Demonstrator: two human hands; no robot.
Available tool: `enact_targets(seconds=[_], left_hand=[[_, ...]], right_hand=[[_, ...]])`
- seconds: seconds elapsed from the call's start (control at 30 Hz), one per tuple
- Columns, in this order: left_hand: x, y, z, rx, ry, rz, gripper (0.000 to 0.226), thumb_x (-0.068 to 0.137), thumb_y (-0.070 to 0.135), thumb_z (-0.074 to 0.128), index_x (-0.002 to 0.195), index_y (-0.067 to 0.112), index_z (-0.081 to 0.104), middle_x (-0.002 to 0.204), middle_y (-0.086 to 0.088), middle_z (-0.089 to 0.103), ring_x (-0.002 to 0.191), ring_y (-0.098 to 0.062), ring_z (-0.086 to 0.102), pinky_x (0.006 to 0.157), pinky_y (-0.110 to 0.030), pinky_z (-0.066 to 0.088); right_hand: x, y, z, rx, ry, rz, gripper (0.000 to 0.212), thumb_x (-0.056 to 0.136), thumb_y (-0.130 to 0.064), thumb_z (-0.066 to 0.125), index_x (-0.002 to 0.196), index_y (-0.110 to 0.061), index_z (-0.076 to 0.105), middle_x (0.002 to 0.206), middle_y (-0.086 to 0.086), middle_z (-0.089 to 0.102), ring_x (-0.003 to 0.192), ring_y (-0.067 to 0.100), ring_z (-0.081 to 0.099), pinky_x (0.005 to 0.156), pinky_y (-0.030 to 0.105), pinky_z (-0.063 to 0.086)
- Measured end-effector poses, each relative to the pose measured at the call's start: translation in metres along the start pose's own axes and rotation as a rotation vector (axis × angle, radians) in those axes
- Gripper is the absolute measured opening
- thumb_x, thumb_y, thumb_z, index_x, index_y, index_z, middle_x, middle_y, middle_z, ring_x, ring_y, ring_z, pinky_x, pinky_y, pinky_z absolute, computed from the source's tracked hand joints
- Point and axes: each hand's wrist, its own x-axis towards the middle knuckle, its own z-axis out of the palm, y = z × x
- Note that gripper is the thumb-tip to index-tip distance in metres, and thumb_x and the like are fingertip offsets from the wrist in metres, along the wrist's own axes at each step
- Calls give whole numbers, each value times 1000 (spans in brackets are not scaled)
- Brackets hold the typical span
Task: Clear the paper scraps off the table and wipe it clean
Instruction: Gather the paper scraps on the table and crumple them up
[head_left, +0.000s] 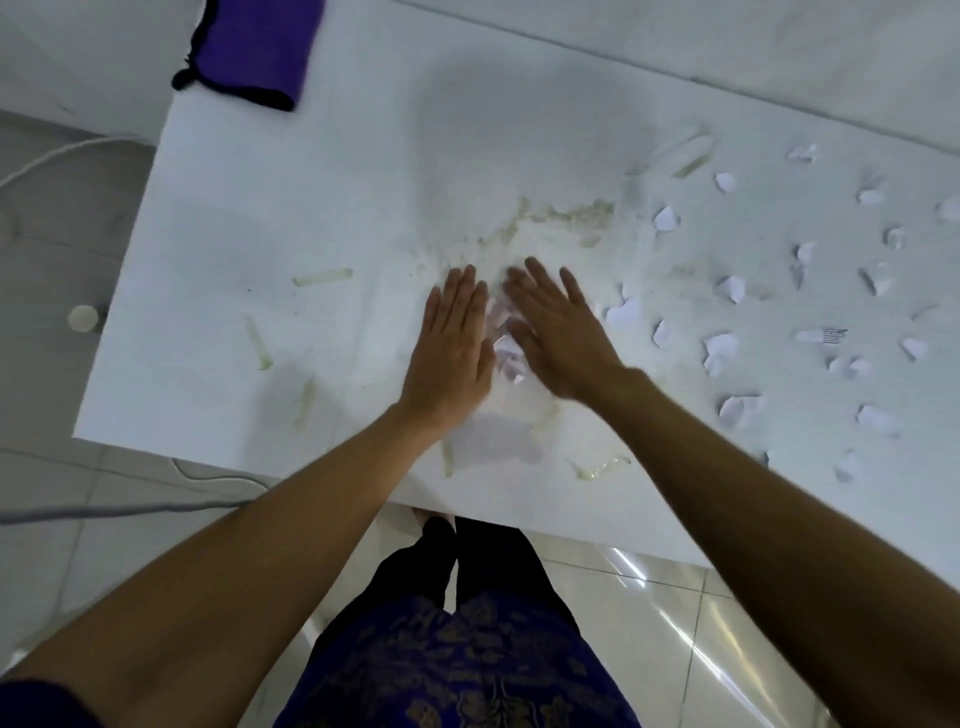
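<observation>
Pressing in from both sides: your left hand and right hand lie flat on the table, fingers straight and together, palms down. Neither hand grips anything. Between them sits a small bunch of paper scraps, touching both hands' inner edges, roughly mid-surface and closer to the near edge than the far one.

More loose scraps are scattered over the right half of the surface, well apart from each other, running out to the right edge. One near the right edge carries dark print. The nearest loose piece lies just beside your right hand.

Surface is dirty: a yellowish smear just beyond your fingertips, short yellowish streaks toward the left edge, another streak by the near edge under your right forearm. A damp-looking patch sits between your wrists near the near edge.

Purple cloth with black trim lies at the far left corner, partly hanging over the left edge, well apart from both hands.

Off the table: white cable on the tiled floor at left, a small round pale object just beside the left edge; can't tell what it is.
</observation>
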Motion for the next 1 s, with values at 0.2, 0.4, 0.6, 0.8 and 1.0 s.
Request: enact_targets(seconds=[0.2,0.4,0.6,0.8,1.0], left_hand=[[31,-9,-4,-19,-119,61,64,103,27,27,157,-2,11,167,-18,2,155,-28,-3,127,-42,4],[41,17,5,-91,-224,220,60,106,29,22,158,0,14,167,-14,6,155,-21,-1,125,-28,-5],[31,27,1,-211,-93,154,49,105,12,39,153,5,33,164,-8,27,152,-16,19,125,-29,14],[58,31,-8,-126,-44,148,40,99,13,46,138,5,51,151,-10,46,140,-24,41,117,-36,34],[33,25,-7,-127,-40,67,36,99,8,48,134,5,52,151,-12,45,141,-27,39,117,-38,34]], right_hand=[[-61,13,17,254,251,473,59,105,-31,37,157,-9,17,166,5,8,153,16,-3,125,40,3],[-59,8,16,408,130,401,61,107,-36,31,158,-9,10,166,5,3,153,14,-3,125,37,3],[-37,30,-5,442,326,490,57,104,-25,42,155,-8,23,164,7,19,152,18,13,124,30,13],[15,118,-40,171,181,571,69,87,9,49,151,-13,36,164,11,15,151,30,13,114,37,30],[-5,95,-19,140,394,449,30,74,18,54,89,0,73,95,15,65,91,37,58,70,42,53]])
